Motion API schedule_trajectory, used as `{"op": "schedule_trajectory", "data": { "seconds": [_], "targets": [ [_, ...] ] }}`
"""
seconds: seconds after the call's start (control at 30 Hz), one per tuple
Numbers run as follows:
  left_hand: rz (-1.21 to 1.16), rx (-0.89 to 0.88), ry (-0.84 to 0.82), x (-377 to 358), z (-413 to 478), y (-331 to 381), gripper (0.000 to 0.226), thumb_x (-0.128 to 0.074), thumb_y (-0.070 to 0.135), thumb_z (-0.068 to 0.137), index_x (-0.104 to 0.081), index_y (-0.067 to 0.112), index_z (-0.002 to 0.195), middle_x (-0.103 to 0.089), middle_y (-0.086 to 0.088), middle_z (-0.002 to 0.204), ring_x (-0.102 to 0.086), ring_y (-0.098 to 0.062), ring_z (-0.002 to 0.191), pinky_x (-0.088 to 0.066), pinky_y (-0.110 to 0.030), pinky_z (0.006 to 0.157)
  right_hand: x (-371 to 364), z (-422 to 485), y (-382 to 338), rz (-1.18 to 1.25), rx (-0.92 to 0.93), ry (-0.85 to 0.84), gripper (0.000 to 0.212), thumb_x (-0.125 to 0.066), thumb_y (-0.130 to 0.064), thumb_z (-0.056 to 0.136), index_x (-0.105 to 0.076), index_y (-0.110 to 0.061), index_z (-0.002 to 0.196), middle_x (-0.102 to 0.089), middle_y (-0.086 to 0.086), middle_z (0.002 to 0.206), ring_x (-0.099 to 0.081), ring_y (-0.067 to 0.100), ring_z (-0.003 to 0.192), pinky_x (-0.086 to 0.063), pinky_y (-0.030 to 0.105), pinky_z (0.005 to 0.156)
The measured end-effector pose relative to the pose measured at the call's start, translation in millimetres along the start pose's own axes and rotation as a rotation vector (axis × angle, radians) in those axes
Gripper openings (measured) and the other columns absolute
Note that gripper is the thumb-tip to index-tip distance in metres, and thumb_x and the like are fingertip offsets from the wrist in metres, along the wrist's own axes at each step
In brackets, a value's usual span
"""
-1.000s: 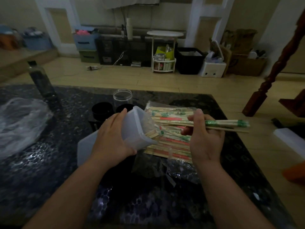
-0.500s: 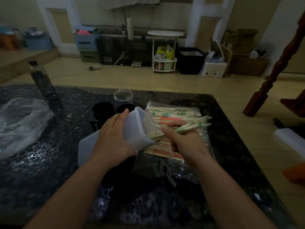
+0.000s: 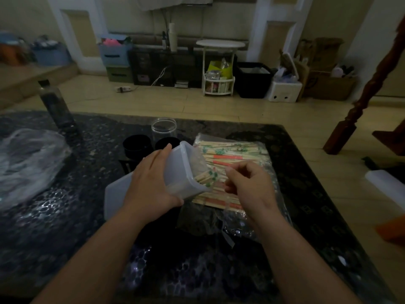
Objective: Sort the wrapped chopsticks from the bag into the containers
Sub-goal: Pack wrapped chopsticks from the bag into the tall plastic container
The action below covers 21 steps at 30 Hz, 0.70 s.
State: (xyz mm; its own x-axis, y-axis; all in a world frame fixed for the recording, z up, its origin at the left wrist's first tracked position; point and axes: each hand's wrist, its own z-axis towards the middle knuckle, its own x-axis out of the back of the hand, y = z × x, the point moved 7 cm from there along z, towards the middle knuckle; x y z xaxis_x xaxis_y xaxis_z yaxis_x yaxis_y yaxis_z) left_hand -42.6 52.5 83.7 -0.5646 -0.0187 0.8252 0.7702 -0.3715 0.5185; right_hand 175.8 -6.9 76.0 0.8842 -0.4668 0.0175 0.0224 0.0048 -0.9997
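My left hand [image 3: 151,183] grips a translucent white plastic container [image 3: 184,170], tipped on its side with the mouth facing right. Green-marked wrapped chopsticks [image 3: 206,177] poke out of that mouth. My right hand [image 3: 249,187] hovers just right of the mouth, fingers curled and nothing visibly held. Under both lies the clear bag [image 3: 232,159] of wrapped chopsticks with green and red bands. A second white container [image 3: 116,194] lies flat below my left wrist.
Two black cups [image 3: 137,145] and a clear jar [image 3: 164,128] stand behind the container. A dark bottle [image 3: 54,106] and a crumpled plastic bag [image 3: 26,159] occupy the left of the dark stone table [image 3: 65,227]. The table's right edge runs near a wooden post [image 3: 359,102].
My right hand carried green-wrapped chopsticks left into the tilted container's mouth and let them go. Its fingers are now empty beside the mouth. The left hand kept the container steady.
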Motion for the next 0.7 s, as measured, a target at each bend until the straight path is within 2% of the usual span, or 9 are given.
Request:
{"op": "schedule_trajectory", "data": {
  "seconds": [0.13, 0.27, 0.37, 0.43, 0.53, 0.6, 0.63, 0.7],
  "targets": [
    [-0.014, 0.010, 0.017, 3.0, -0.3, -0.2, 0.131, -0.093, 0.035, 0.055, -0.007, 0.036, 0.154, -0.019, 0.007, 0.157, -0.015, -0.014, 0.143, -0.021, -0.039, 0.113, 2.0, 1.4, 7.4, -0.097, -0.038, -0.025, 0.016, -0.059, -0.005, 0.091, -0.060, -0.011, 0.076, -0.059, 0.003, 0.065, -0.056, 0.016, 0.059, -0.050, 0.034, 0.057],
    [-0.027, 0.014, 0.015, 4.6, -0.5, 1.0, 0.130, -0.093, 0.035, 0.056, -0.007, 0.036, 0.154, -0.018, 0.008, 0.158, -0.015, -0.013, 0.144, -0.021, -0.039, 0.114, 0.9, 3.7, 18.8, -0.451, -0.072, -0.173, 0.014, -0.061, -0.015, 0.085, -0.064, -0.008, 0.074, -0.067, 0.011, 0.067, -0.058, 0.021, 0.058, -0.053, 0.043, 0.061],
    [-0.026, 0.020, 0.013, 4.5, -0.6, 1.3, 0.130, -0.093, 0.035, 0.056, -0.007, 0.035, 0.154, -0.018, 0.008, 0.158, -0.015, -0.014, 0.144, -0.022, -0.040, 0.113, -6.0, -0.3, 27.1, -0.777, -0.086, -0.335, 0.013, -0.063, -0.016, 0.081, -0.065, -0.011, 0.069, -0.068, 0.007, 0.067, -0.058, 0.018, 0.056, -0.050, 0.031, 0.057],
    [-0.022, 0.021, 0.014, 4.2, -0.7, 0.7, 0.130, -0.093, 0.035, 0.055, -0.007, 0.036, 0.154, -0.018, 0.009, 0.157, -0.015, -0.013, 0.144, -0.022, -0.039, 0.113, -11.1, -5.2, 32.9, -0.964, -0.084, -0.428, 0.016, -0.063, -0.021, 0.083, -0.062, -0.016, 0.067, -0.069, 0.005, 0.075, -0.063, 0.021, 0.069, -0.049, 0.029, 0.063],
    [-0.025, 0.015, 0.012, 3.2, -0.4, -0.1, 0.130, -0.092, 0.035, 0.056, -0.007, 0.036, 0.154, -0.018, 0.009, 0.158, -0.014, -0.011, 0.143, -0.021, -0.037, 0.113, -11.7, -10.2, 40.8, -1.103, -0.121, -0.463, 0.018, -0.058, -0.032, 0.090, -0.062, -0.021, 0.076, -0.071, 0.009, 0.097, -0.065, 0.028, 0.092, -0.041, 0.027, 0.067],
    [-0.023, 0.011, 0.013, 3.2, -0.2, -0.7, 0.131, -0.092, 0.036, 0.056, -0.006, 0.036, 0.154, -0.018, 0.009, 0.158, -0.014, -0.012, 0.144, -0.020, -0.037, 0.113, -10.4, -11.0, 45.1, -1.155, -0.141, -0.458, 0.018, -0.056, -0.032, 0.090, -0.066, -0.021, 0.080, -0.070, 0.010, 0.104, -0.065, 0.029, 0.097, -0.037, 0.025, 0.069],
    [-0.020, 0.011, 0.015, 3.5, -0.2, -1.1, 0.131, -0.092, 0.036, 0.055, -0.006, 0.035, 0.154, -0.018, 0.009, 0.157, -0.014, -0.011, 0.144, -0.020, -0.036, 0.113, -10.2, -11.3, 48.0, -1.192, -0.145, -0.460, 0.018, -0.058, -0.033, 0.089, -0.070, -0.019, 0.088, -0.070, 0.010, 0.107, -0.065, 0.028, 0.098, -0.038, 0.024, 0.070],
    [-0.021, 0.013, 0.022, 4.3, -0.1, -1.6, 0.131, -0.093, 0.036, 0.055, -0.006, 0.036, 0.154, -0.019, 0.009, 0.157, -0.014, -0.011, 0.143, -0.020, -0.035, 0.113, -10.7, -12.9, 60.1, -1.279, -0.179, -0.511, 0.032, -0.062, -0.037, 0.085, -0.071, -0.016, 0.108, -0.068, 0.009, 0.114, -0.065, 0.027, 0.103, -0.044, 0.024, 0.076]
  ]
}}
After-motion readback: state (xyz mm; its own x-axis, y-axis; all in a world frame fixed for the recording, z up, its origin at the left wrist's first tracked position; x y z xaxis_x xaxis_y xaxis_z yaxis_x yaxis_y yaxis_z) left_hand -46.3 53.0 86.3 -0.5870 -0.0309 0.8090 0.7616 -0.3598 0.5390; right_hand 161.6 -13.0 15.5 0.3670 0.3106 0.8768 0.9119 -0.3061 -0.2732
